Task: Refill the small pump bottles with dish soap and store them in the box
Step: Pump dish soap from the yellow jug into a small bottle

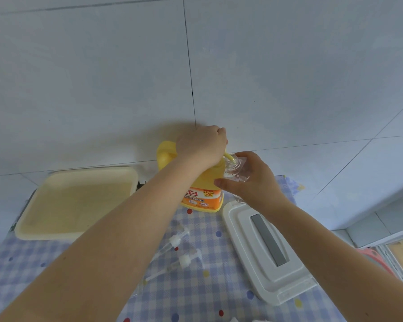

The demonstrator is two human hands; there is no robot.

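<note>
soap nozzle at the mouth of the small bottle

your left hand [199, 145] sits curled on top of the big yellow dish soap jug [201, 187], fingers bent down over its pump head. the yellow nozzle [228, 156] sticks out from under that hand and meets the open mouth of the small clear bottle [236, 169]. your right hand [251, 180] wraps round that bottle and holds it tilted toward the nozzle, just beside the jug. the two hands are close together but not touching.

nearer you, below your left forearm, two loose pump tops [177, 240] [185, 260] lie on the checked tablecloth [196, 291]. under your right forearm lies a white lid [268, 254] with a grey strip. out to the left of your left hand stands the cream box [77, 203], open side up.
</note>
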